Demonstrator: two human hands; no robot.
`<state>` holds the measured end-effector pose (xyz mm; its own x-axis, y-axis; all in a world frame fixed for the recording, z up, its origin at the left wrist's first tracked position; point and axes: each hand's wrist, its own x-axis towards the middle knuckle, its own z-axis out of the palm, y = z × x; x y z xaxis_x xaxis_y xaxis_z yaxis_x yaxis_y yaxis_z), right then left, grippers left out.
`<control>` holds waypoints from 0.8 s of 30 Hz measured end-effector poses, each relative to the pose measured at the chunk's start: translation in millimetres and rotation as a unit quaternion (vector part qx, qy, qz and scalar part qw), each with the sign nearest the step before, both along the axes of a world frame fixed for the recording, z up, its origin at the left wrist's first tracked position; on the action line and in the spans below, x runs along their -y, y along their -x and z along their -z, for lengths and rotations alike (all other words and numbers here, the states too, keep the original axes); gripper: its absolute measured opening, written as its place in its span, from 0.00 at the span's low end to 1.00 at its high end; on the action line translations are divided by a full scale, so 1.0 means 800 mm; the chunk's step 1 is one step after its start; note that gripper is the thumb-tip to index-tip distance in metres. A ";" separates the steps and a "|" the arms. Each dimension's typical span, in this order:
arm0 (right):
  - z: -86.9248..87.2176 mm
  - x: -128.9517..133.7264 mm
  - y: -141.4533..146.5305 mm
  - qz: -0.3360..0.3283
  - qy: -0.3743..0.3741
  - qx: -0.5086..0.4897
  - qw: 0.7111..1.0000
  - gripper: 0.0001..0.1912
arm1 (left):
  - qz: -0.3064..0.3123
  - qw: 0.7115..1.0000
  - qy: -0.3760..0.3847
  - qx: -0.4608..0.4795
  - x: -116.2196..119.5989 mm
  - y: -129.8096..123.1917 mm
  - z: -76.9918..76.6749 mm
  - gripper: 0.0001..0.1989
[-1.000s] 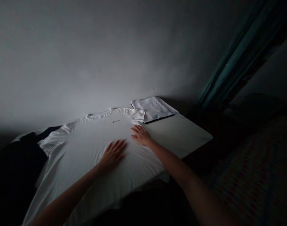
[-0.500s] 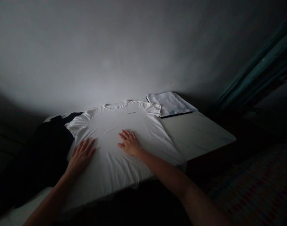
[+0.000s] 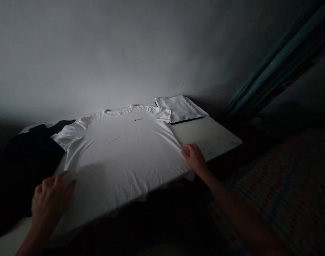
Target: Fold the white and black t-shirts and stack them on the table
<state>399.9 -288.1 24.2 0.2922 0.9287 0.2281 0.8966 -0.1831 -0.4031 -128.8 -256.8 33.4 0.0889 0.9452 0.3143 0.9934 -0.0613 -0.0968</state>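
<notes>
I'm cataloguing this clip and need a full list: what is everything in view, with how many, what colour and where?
T-shirt: one, white with a small dark chest print, spread over the table
Folded cloth: one visible stack, pale with a dark edge, by the wall beyond the shirt's right sleeve
Table: one, whitish, against the wall
Dark fabric: count unclear, near black, at the left
Wall: one visible behind the table, grey in this light
Curtain-like cloth: count unclear, dark teal, upper right
Patterned cloth: count unclear, dark with reddish and bluish marks, lower right
Hands: two, bare, left hand and right hand at the shirt's opposite side edges
</notes>
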 end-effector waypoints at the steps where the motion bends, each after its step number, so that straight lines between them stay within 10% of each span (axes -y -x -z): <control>1: -0.001 0.010 -0.005 0.014 -0.010 -0.011 1.000 0.13 | 0.011 1.000 -0.012 0.013 -0.001 -0.012 -0.005 0.31; 5: 0.002 0.041 -0.006 0.044 -0.040 -0.063 0.996 0.06 | 0.191 0.978 0.020 0.086 -0.033 -0.116 -0.027 0.25; 9: -0.002 0.048 0.012 0.080 -0.014 -0.080 0.993 0.04 | 0.462 0.874 0.135 0.074 -0.076 -0.303 -0.047 0.16; 14: -0.016 0.058 0.021 0.111 0.037 -0.080 0.990 0.05 | 0.611 0.772 0.176 -0.012 -0.116 -0.495 -0.052 0.11; 24: -0.010 0.084 0.016 0.062 0.029 -0.154 0.986 0.02 | 0.662 0.692 0.288 -0.034 -0.140 -0.546 -0.050 0.13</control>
